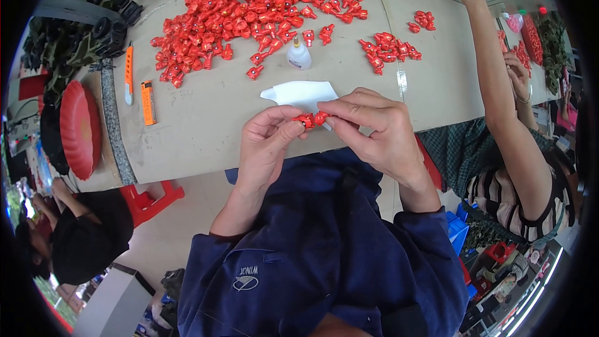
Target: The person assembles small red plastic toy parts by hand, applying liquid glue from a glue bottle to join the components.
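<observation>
My left hand (267,142) is closed, its thumb and fingers pinching a small red plastic toy part (306,121). Opposite it, the fingertips of my right hand (382,130) grip a smaller red piece (321,118). The two pieces meet end to end or nearly so; whether they are joined I cannot tell. Both are held over a folded white sheet (302,93) on the table. Just beyond the sheet stands a small translucent bottle (299,57) with a narrow tip. Behind it spreads a large heap of similar red parts (249,15).
On the left lie an orange cutter knife (128,75), an orange box (148,103) and a red fluted dish (80,130). Smaller clusters of red parts (390,48) lie to the right. A co-worker's arm (499,87) reaches over the table's right side. Dark green toy vehicles (81,37) fill the far left.
</observation>
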`<state>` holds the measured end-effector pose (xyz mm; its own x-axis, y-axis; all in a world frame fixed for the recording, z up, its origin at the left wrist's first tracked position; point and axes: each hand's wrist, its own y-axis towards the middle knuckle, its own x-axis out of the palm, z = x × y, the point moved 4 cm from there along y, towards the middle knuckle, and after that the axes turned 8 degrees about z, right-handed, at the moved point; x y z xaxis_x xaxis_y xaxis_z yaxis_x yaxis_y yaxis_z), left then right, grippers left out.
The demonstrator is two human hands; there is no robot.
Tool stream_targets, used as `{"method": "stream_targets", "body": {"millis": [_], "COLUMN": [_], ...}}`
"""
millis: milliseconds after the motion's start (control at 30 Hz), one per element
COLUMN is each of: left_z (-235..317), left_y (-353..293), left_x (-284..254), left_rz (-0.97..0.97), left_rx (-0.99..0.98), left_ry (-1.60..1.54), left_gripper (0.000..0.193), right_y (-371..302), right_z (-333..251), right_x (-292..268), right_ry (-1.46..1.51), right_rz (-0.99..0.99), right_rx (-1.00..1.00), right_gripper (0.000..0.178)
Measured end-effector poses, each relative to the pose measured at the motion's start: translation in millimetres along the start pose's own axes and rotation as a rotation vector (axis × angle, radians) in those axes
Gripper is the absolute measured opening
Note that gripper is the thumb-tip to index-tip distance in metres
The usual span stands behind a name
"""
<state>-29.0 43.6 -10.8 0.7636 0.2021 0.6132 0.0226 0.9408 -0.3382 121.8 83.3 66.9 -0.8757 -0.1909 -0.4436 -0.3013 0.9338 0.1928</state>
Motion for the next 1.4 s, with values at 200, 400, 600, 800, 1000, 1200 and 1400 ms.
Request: {"method": "stream_targets", "body": {"millis": [200, 400, 600, 800, 1000, 1200, 1400], "left_z": [1.2, 4.0, 4.7, 4.1, 3.4, 5.0, 3.5], "left_y": [-3.7, -2.1, -2.1, -1.0, -3.4, -5.3, -5.1], "left_x": [2.1, 3.0, 4.3, 2.8, 4.6, 6.3, 3.9], "left_rz": [0.023, 0.007, -0.050, -0.076, -0.064, -0.062, -0.062], "left_rx": [0.064, -0.003, 0.067, 0.103, 0.159, 0.166, 0.155], "left_ry": [0.165, 0.086, 0.215, 0.279, 0.295, 0.300, 0.292], "left_gripper": [0.017, 0.016, 0.014, 0.013, 0.014, 0.013, 0.013], "right_y": [-6.5, -11.9, -22.7, -25.2, -29.2, -30.8, -31.5], "right_z": [4.1, 6.7, 29.2, 27.9, 27.1, 28.8, 34.1], "right_x": [3.5, 6.8, 12.4, 13.8, 14.3, 14.6, 17.6], "right_ry": [0.006, 0.106, 0.245, 0.173, 0.164, 0.231, 0.367], "right_rz": [-0.025, -0.001, 0.065, 0.140, 0.190, 0.180, 0.134], "right_rx": [-0.027, 0.060, 0.197, 0.026, 0.013, 0.073, 0.204], "right_gripper": [0.022, 0.022, 0.021, 0.019, 0.020, 0.019, 0.019]}}
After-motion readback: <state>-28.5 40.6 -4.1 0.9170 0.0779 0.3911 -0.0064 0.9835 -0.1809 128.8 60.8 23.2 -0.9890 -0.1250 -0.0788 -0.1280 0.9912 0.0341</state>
